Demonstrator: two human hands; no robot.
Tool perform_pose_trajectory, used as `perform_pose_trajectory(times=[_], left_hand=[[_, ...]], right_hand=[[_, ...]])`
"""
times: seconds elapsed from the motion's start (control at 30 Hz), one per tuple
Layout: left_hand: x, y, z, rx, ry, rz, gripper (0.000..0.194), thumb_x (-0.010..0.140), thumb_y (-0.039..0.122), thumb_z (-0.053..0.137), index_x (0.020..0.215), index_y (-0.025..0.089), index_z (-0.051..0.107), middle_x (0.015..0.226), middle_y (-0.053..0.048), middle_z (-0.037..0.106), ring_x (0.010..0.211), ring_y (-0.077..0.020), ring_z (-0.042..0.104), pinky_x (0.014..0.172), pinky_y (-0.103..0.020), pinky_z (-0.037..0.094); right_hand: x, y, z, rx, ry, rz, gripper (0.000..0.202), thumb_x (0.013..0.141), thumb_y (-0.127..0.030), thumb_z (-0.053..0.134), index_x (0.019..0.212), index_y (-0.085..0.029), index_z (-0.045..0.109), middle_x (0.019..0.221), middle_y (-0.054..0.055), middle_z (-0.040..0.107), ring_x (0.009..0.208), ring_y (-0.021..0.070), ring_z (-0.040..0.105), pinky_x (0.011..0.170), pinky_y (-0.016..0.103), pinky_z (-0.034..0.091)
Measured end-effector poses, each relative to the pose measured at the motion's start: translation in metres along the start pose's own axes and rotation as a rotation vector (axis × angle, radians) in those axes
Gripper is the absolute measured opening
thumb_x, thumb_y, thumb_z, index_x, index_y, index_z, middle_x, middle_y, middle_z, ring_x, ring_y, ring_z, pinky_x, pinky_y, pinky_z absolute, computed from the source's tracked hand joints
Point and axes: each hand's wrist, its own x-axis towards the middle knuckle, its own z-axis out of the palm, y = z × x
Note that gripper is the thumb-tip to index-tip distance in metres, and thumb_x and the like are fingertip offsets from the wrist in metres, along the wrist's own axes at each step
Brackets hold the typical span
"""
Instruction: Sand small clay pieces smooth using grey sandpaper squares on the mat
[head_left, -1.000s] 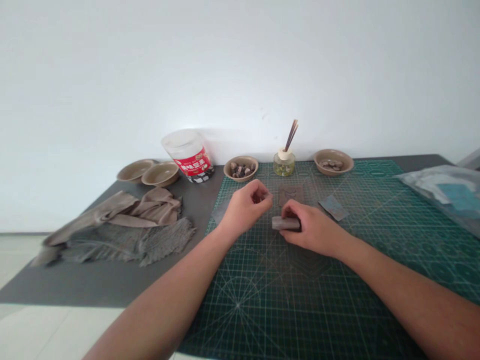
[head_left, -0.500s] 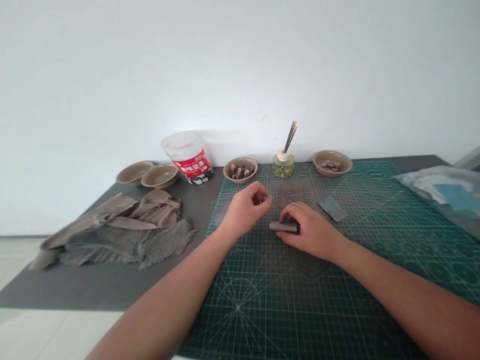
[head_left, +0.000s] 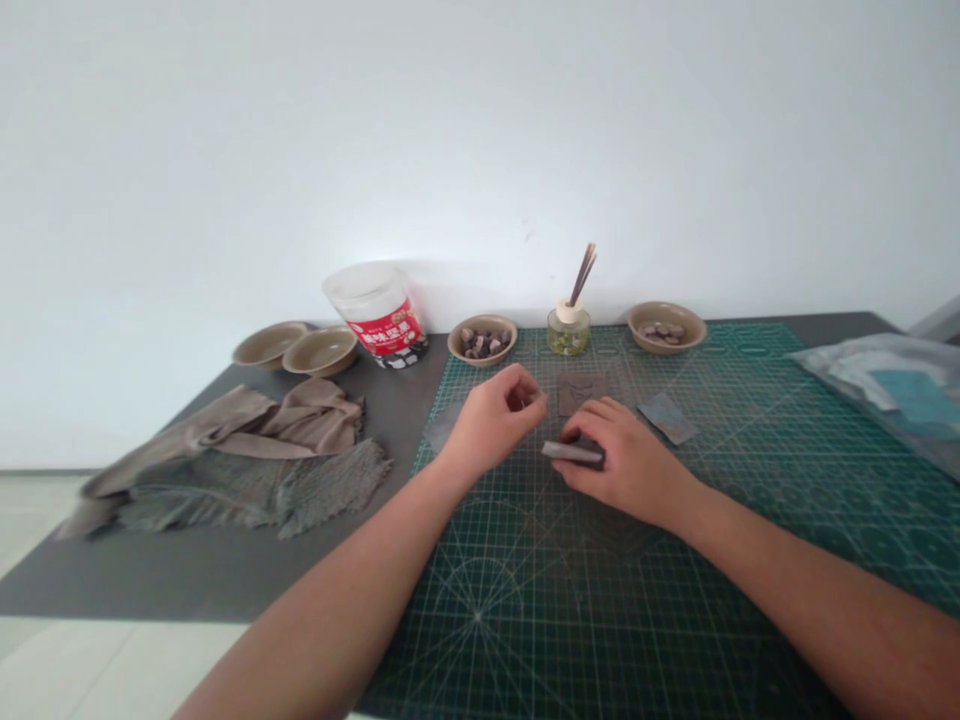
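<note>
Over the middle of the green cutting mat (head_left: 525,560), my left hand (head_left: 501,415) is closed in a pinch; what it holds, if anything, is too small to make out. To its right, my right hand (head_left: 619,455) grips a small flat grey block (head_left: 574,454) between thumb and fingers, its near edge turned to the left. Just beyond the hands a brownish square piece (head_left: 580,392) with dark lines lies on the mat. A small grey-blue square packet (head_left: 667,417) rests right of it.
Behind stand a bowl of brown pieces (head_left: 482,341), a reed diffuser (head_left: 568,328) and a bowl of flat pieces (head_left: 666,328). At left are a red-labelled tub (head_left: 384,325), two bowls (head_left: 321,351) and crumpled cloths (head_left: 255,470). A plastic bag (head_left: 892,385) lies right.
The grey block in my right hand has tilted slightly, its right end a little lower. My left hand keeps its pinch and has hardly moved.
</note>
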Motion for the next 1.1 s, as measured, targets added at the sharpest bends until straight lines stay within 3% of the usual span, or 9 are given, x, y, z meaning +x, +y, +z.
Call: perform_pose_trajectory(times=[0.6,0.73,0.8,0.93,1.1], left_hand=[[0.0,-0.004,0.002,-0.004,-0.016,0.008,0.011,0.086,0.029,0.059,0.085,0.019,0.062,0.073,0.002,0.061,0.067,-0.0128,0.054,0.06,-0.025,0.04],[0.0,-0.005,0.002,-0.016,-0.02,0.013,0.011,0.087,0.03,0.059,0.086,0.019,0.062,0.073,0.003,0.06,0.067,-0.0123,0.053,0.06,-0.025,0.04],[0.0,-0.006,0.002,-0.022,-0.021,0.008,0.011,0.087,0.03,0.06,0.086,0.019,0.061,0.073,0.003,0.06,0.067,-0.0122,0.053,0.06,-0.024,0.04],[0.0,-0.004,0.002,-0.026,-0.02,0.007,0.009,0.086,0.028,0.06,0.086,0.019,0.062,0.073,0.003,0.061,0.067,-0.0121,0.054,0.06,-0.024,0.04],[-0.003,0.001,0.003,-0.085,-0.075,0.039,0.008,0.086,0.027,0.063,0.088,0.019,0.063,0.074,0.003,0.063,0.067,-0.0114,0.055,0.061,-0.023,0.043]], right_hand=[[-0.002,-0.002,-0.001,-0.041,-0.02,0.035,0.018,0.083,-0.029,0.075,0.096,-0.022,0.065,0.095,0.004,0.068,0.096,0.0257,0.058,0.085,0.04,0.039],[-0.001,-0.002,-0.002,-0.033,-0.03,0.008,0.01,0.085,-0.025,0.073,0.092,-0.022,0.066,0.092,0.004,0.069,0.093,0.0252,0.059,0.084,0.039,0.039],[-0.001,-0.004,-0.004,0.047,0.002,0.028,0.005,0.087,-0.022,0.069,0.09,-0.022,0.064,0.089,0.003,0.069,0.088,0.0222,0.061,0.08,0.036,0.041],[-0.001,-0.004,-0.011,0.238,0.078,0.207,0.009,0.088,-0.025,0.067,0.092,-0.023,0.059,0.074,-0.003,0.065,0.066,0.0158,0.06,0.063,0.029,0.041],[-0.001,0.002,-0.011,0.567,0.113,0.348,0.01,0.091,-0.023,0.057,0.096,-0.024,0.048,0.08,-0.002,0.071,0.077,0.0187,0.069,0.072,0.031,0.049]])
